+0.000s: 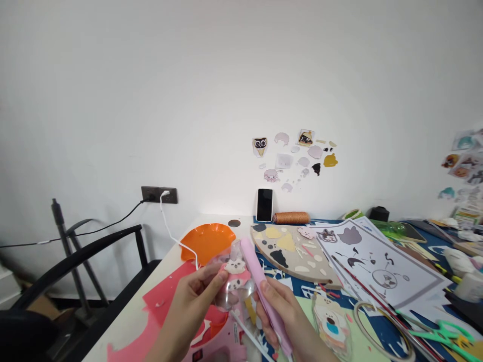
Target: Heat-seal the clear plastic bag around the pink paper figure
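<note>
My left hand [194,301] pinches a clear plastic piece holding a pink and white cartoon animal cutout [237,279] between thumb and fingers. Wrapped round a long pink wand-shaped device [263,294] is my right hand [281,306]. The wand slants upright, its upper part touching or just beside the plastic's right edge; I cannot tell which. A white cord [251,334] runs below both hands. Under the left hand lie pink sheets [173,289] with cut edges. To the right of my right hand rests another clear-edged animal piece [332,327].
An orange tray [207,241] stands behind the left hand. A board with cut shapes [294,251], a printed sheet [388,271] and green scissors [445,333] lie rightward. A phone [264,205] leans on the wall beside a thread spool [291,217]. A black chair [113,241] stands left.
</note>
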Demonstrator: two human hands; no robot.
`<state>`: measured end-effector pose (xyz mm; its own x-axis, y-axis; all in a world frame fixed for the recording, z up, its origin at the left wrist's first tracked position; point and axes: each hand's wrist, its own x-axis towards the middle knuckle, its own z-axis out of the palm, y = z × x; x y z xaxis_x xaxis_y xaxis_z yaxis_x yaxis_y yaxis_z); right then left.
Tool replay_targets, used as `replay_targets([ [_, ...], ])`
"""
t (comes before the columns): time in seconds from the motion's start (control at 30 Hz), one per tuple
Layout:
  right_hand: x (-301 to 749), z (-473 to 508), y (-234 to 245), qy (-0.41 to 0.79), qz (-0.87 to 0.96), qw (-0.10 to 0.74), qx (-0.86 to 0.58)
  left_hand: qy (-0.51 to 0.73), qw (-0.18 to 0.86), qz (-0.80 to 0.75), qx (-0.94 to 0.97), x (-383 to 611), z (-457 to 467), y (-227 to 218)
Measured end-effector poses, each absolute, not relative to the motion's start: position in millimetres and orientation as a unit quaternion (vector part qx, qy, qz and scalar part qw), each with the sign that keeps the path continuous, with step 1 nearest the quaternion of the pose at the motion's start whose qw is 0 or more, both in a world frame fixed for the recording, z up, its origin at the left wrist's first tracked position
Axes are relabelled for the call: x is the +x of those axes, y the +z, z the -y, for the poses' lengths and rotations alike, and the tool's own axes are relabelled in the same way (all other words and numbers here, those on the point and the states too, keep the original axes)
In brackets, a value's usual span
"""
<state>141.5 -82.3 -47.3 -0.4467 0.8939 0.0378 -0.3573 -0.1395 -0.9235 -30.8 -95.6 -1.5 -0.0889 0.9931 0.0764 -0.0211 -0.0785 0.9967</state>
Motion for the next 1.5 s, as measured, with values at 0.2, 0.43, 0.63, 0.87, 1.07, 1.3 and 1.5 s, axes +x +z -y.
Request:
replay_targets([
  [0.2,142.1,80.7,-48.4,0.672,0.503,0.464,-0.284,0.551,0.472,-0.489,0.483,-26.3,96.0,-0.6],
  [0.43,138.6,86.9,-49.0,0.713,0.462,0.444,-0.285,0.561,0.471,-0.486,0.478,-29.5,90.8,-5.7],
  [0.63,141.3,86.7,-45.9,0.77,0.4,0.438,-0.235,0.563,0.475,-0.486,0.469,-30.8,91.5,-7.9],
  [0.87,141.8,87.7,-45.4,0.737,0.454,0.432,-0.255,0.569,0.472,-0.48,0.473,-29.9,91.6,-8.1],
  [1.07,139.5,86.6,-46.1,0.716,0.474,0.438,-0.268,0.562,0.451,-0.491,0.49,-28.1,93.2,-7.5],
  [1.3,139.9,83.7,-49.0,0.709,0.475,0.442,-0.277,0.576,0.455,-0.487,0.474,-25.8,92.5,-11.0],
  [1.5,138.6,82.7,-51.5,0.682,0.485,0.463,-0.292,0.579,0.477,-0.496,0.437,-20.9,95.8,-3.9],
])
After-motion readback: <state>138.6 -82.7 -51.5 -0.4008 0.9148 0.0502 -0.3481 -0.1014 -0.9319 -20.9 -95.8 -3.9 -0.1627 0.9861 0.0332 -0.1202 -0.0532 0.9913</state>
